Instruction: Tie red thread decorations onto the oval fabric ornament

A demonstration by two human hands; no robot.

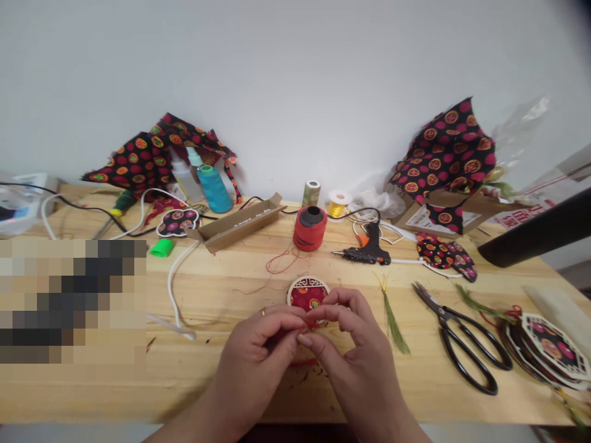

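Observation:
My left hand [265,351] and my right hand [360,344] meet near the table's front edge, fingertips pinched close together. Between them runs a thin red cord [303,363], mostly hidden by the fingers, with a bit showing below them. Just beyond the fingertips lies a round ornament [307,298] with a pale cut-out wooden rim and dark red patterned fabric; its lower part is covered by my hands. Behind it stands a spool of red cord [309,229], with a loose strand trailing left. A green tassel [392,317] with a yellow tie lies to the right of my right hand.
Black-handled scissors [462,338] and stacked fabric ornaments [549,351] lie at right. Behind are a glue gun [367,249], a long open cardboard box [242,223], a yellow spool [338,203] and a teal thread cone [215,189]. A white cable [173,283] crosses the left side.

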